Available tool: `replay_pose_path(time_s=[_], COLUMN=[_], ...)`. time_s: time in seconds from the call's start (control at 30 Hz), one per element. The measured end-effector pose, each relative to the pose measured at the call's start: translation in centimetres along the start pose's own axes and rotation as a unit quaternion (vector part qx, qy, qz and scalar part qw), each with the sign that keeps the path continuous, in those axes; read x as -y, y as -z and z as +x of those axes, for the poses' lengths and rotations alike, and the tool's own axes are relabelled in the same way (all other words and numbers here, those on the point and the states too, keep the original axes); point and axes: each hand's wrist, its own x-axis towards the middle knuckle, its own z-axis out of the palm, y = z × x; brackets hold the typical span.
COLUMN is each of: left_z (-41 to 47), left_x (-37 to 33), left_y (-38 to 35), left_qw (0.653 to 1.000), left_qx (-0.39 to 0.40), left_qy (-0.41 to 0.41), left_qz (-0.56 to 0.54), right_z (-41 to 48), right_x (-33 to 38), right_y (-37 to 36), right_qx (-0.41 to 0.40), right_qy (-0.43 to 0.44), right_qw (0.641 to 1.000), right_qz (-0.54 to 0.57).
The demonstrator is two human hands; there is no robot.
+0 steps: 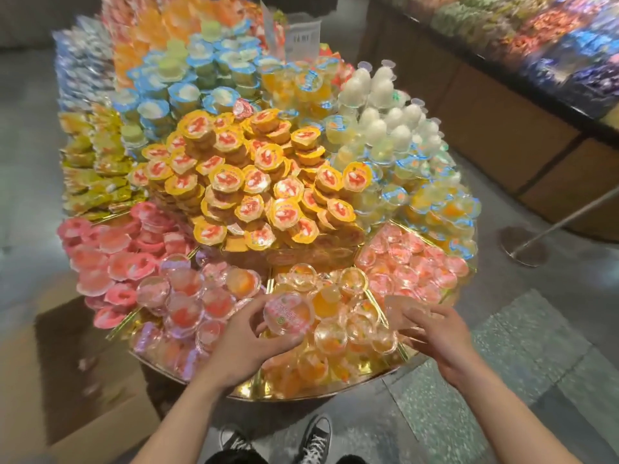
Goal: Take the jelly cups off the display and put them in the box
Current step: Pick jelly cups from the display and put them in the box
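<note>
Now my left grip (pixel 245 336) curls round a pink-lidded jelly cup (pixel 289 314) just over the front tray of the display (pixel 301 395). My right grip (pixel 435 333) holds a blurred clear cup (pixel 397 309) nearby. The box (pixel 83 380) stands on the floor to my left.

glossy clear plastic jelly cups (pixel 288 318), shiny gold display (pixel 311 393)

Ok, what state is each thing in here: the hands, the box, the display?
Left hand: grips a pink-lidded jelly cup.
Right hand: fingers at a clear cup, grip too blurred to tell.
Box: open, on the floor.
Display: piled with cups.
</note>
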Motion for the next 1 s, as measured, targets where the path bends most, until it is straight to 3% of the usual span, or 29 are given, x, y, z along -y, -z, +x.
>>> replay_pose_path(time_s=[0.17,0.3,0.47,0.6,1.0], left_z=[-0.2,-0.4,-1.0,-1.4,-1.6], left_x=[-0.2,0.0,0.8,1.6,2.9], left_y=[-0.8,-1.2,-1.4,-1.6,-3.4], left_qw=[1.0,0.999,0.999,0.998,0.995], left_qx=[-0.015,-0.019,-0.034,-0.047,-0.057], left_qy=[-0.011,-0.011,0.002,0.024,0.068], left_qz=[0.009,0.024,0.038,0.045,0.038], right_z=[0.7,1.5,3.7,5.3,7.0], right_x=[-0.3,-1.7,-3.5,-4.3,-5.6], right_y=[-1.1,-2.4,-3.7,-4.2,-4.9], right_qx=[-0.028,-0.002,0.061,0.072,0.103], right_qy=[0.093,0.168,0.208,0.235,0.293], right_qw=[0.982,0.923,0.845,0.813,0.798], right_qz=[-0.162,-0.345,-0.489,-0.527,-0.516])
